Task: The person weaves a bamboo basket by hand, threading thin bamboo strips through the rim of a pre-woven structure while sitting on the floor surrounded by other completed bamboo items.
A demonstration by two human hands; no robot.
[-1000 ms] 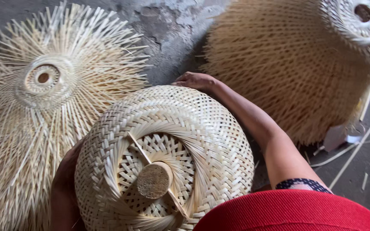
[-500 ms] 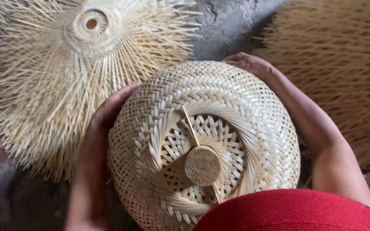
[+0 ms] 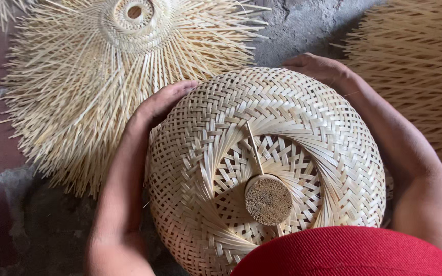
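A round woven bamboo basket (image 3: 282,133) sits in front of me, its domed side up, with a short round stick end (image 3: 267,200) poking through the open weave at its centre. My left hand (image 3: 162,102) presses flat against the basket's upper left rim. My right hand (image 3: 318,66) curls over the far upper right rim. Both hands grip the basket between them.
An unfinished bamboo weave (image 3: 103,66) with loose splayed strips lies on the floor at upper left. Another large strip-covered piece (image 3: 420,71) fills the right edge. Red cloth (image 3: 349,253) covers the bottom. The grey concrete floor (image 3: 303,25) shows between them.
The view has shifted so the basket sits more central and larger. My left hand has come up onto the basket's left rim; the right hand stays on the far rim.
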